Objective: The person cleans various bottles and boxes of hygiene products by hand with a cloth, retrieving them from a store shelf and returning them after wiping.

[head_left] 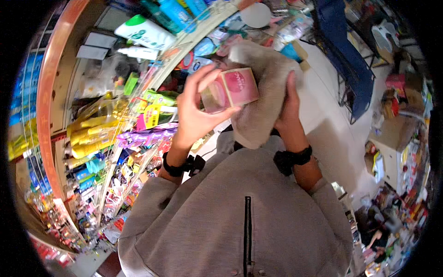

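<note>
A small pink box (242,86) with a gold-coloured edge and printed writing is gripped between the thumb and fingers of my left hand (193,107). My right hand (290,107) holds a brown-grey cloth (258,128), which hangs down in front of my chest and is blurred. The cloth lies right behind the box; whether the two touch I cannot tell. Black bands circle both of my wrists.
On the left, store shelves (193,33) carry bottles, yellow packs (93,138) and purple packets (147,135). A dark blue folding chair (342,59) stands on the pale floor (322,97) at upper right. A cardboard box (386,162) and heaped goods line the right side.
</note>
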